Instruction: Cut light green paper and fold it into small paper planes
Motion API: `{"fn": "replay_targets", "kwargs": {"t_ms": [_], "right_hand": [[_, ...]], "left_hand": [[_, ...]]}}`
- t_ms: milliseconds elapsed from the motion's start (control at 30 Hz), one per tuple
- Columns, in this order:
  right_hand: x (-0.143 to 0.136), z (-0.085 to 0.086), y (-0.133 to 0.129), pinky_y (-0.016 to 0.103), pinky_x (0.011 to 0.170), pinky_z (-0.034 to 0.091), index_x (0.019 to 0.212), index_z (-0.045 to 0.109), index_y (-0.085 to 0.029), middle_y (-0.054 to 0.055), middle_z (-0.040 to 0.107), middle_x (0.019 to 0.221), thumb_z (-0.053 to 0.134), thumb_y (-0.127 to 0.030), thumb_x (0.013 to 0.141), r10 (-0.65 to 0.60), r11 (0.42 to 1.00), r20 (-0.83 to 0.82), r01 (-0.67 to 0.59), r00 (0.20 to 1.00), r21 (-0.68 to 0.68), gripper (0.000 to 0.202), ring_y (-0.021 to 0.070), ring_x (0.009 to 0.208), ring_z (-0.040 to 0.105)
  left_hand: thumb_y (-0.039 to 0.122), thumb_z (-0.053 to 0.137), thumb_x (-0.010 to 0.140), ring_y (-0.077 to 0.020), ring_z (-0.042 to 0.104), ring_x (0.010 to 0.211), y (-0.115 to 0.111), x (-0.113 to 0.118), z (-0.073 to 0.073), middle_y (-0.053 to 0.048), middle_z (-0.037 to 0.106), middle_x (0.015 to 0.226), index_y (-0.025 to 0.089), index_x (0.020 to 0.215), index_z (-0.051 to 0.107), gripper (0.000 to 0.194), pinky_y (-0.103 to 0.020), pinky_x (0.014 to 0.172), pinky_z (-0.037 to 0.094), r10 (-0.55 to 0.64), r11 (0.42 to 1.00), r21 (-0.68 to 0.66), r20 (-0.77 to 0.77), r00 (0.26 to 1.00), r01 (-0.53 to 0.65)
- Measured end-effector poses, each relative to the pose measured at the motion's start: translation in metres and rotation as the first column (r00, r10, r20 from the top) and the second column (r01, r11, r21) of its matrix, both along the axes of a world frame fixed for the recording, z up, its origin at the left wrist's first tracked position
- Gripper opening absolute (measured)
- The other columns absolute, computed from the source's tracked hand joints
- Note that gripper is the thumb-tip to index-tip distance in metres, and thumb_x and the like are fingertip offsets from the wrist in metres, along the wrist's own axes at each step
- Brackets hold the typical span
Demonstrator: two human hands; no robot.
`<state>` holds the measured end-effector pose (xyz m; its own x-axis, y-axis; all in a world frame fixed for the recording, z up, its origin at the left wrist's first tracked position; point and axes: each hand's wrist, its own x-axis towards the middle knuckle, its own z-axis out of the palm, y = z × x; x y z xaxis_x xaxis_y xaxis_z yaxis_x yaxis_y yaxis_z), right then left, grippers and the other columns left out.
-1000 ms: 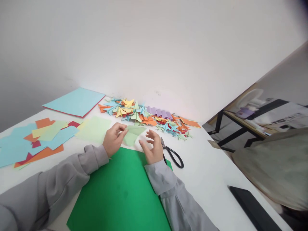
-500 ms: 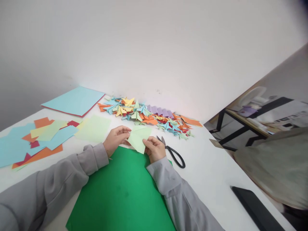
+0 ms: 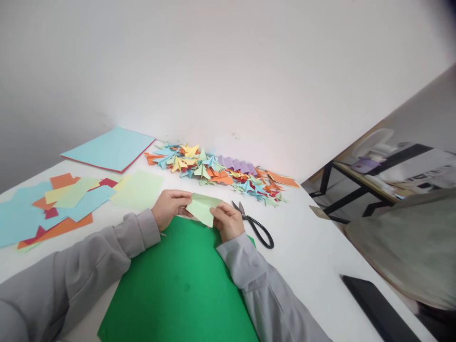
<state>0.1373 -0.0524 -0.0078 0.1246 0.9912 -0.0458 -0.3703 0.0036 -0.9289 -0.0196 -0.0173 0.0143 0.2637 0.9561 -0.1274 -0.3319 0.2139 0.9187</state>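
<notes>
A small light green paper [image 3: 202, 209] is held between both hands above the far end of a large green sheet [image 3: 178, 280]. My left hand [image 3: 172, 208] pinches its left edge, with the fingertips partly behind it. On the right side, my right hand [image 3: 228, 219] grips the paper with the thumb in front and the other fingers behind. Black-handled scissors [image 3: 257, 225] lie open just right of my right hand. Beyond the hands, a long pile of small folded paper pieces [image 3: 210, 166] in several colours runs along the wall.
Loose coloured paper pieces [image 3: 76, 192] overlap on the left of the white table [image 3: 302, 266]. A light blue sheet stack [image 3: 110, 148] lies at the back left. A black flat object [image 3: 383, 304] rests near the right edge, beside a grey-green cloth-like surface [image 3: 409, 242].
The upper part of the light green paper has tilted or folded down, so it looks shorter. Both hands still hold it in nearly the same place.
</notes>
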Motion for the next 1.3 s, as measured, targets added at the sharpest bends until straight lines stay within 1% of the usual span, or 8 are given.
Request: {"fn": "replay_targets", "kwargs": {"t_ms": [233,367,467,600,700,833,933,1300], "right_hand": [[0.0036,0.004,0.0025,0.025,0.041,0.041,0.051,0.064,-0.017,-0.002,0.06,0.047,0.068,-0.014,0.042,-0.079,0.995,-0.136,0.07,0.988,-0.069,0.011,0.0115,0.041,0.052],[0.005,0.0072,0.0039,0.024,0.039,0.039,0.044,0.06,-0.017,-0.002,0.058,0.043,0.064,-0.012,0.039,-0.112,0.99,-0.158,0.096,0.981,-0.102,0.009,0.0125,0.041,0.052],[0.0052,0.0066,0.004,0.022,0.034,0.033,0.044,0.059,-0.019,-0.004,0.052,0.037,0.064,-0.015,0.042,-0.073,0.995,-0.116,0.064,0.991,-0.08,0.007,0.0123,0.039,0.05],[0.0052,0.0026,0.0038,0.022,0.035,0.033,0.045,0.058,-0.019,-0.005,0.052,0.038,0.065,-0.017,0.046,-0.03,0.998,-0.066,0.027,0.997,-0.052,0.007,0.0101,0.034,0.045],[0.0043,0.0007,0.003,0.024,0.04,0.037,0.049,0.06,-0.019,-0.005,0.056,0.042,0.064,-0.017,0.047,-0.049,0.998,-0.053,0.047,0.997,-0.031,0.006,0.0114,0.038,0.049],[0.0008,0.0025,-0.0005,0.028,0.047,0.043,0.063,0.064,-0.02,-0.003,0.061,0.049,0.068,-0.021,0.05,-0.001,1.0,-0.035,0.001,0.999,-0.004,0.013,0.0153,0.046,0.056],[-0.0017,0.0044,-0.0026,0.029,0.05,0.045,0.07,0.065,-0.02,-0.001,0.062,0.052,0.071,-0.026,0.05,0.052,0.999,-0.015,-0.052,0.999,0.006,0.021,0.0171,0.05,0.058],[0.0016,0.0021,0.0001,0.027,0.041,0.043,0.06,0.065,-0.018,-0.002,0.061,0.049,0.073,-0.033,0.053,0.067,0.998,-0.016,-0.067,0.998,-0.015,0.018,0.0134,0.041,0.053]], "left_hand": [[0.01,0.067,0.054,-0.0186,0.062,0.059,-0.0021,-0.0024,0.0029,-0.009,0.066,0.066,0.007,0.073,0.066,0.02,-0.033,0.055,0.053,-0.18,0.983,-0.023,0.108,0.978,0.184],[0.009,0.07,0.055,-0.0189,0.062,0.071,-0.0051,-0.0033,0.0002,-0.012,0.064,0.098,0.012,0.098,0.063,0.044,-0.031,0.058,0.051,-0.329,0.942,0.108,0.124,0.936,0.316],[0.005,0.073,0.05,-0.0206,0.06,0.08,-0.0044,-0.0032,-0.0044,-0.014,0.055,0.116,0.014,0.105,0.06,0.057,-0.032,0.063,0.051,-0.365,0.919,0.205,0.122,0.923,0.337],[0.008,0.074,0.051,-0.0224,0.06,0.086,-0.0049,-0.0035,-0.0033,-0.013,0.054,0.117,0.015,0.105,0.06,0.056,-0.037,0.07,0.05,-0.368,0.919,0.2,0.133,0.92,0.338],[0.017,0.073,0.058,-0.0212,0.062,0.079,-0.0065,-0.0032,0.0002,-0.013,0.061,0.105,0.013,0.104,0.06,0.048,-0.035,0.066,0.051,-0.352,0.931,0.14,0.114,0.929,0.336],[0.021,0.076,0.052,-0.016,0.061,0.06,-0.0053,-0.0007,-0.0009,-0.008,0.067,0.075,0.009,0.086,0.065,0.037,-0.03,0.055,0.052,-0.2,0.978,0.069,0.021,0.979,0.199],[0.018,0.078,0.046,-0.0158,0.061,0.058,-0.0034,0.0006,-0.0032,-0.005,0.066,0.066,0.009,0.077,0.066,0.035,-0.029,0.054,0.052,-0.124,0.991,0.043,0.011,0.992,0.124],[0.016,0.076,0.046,-0.0121,0.058,0.052,-0.006,0.0014,0.0022,-0.001,0.063,0.057,0.01,0.069,0.067,0.025,-0.026,0.052,0.05,-0.103,0.995,-0.014,0.025,0.994,0.104]]}}
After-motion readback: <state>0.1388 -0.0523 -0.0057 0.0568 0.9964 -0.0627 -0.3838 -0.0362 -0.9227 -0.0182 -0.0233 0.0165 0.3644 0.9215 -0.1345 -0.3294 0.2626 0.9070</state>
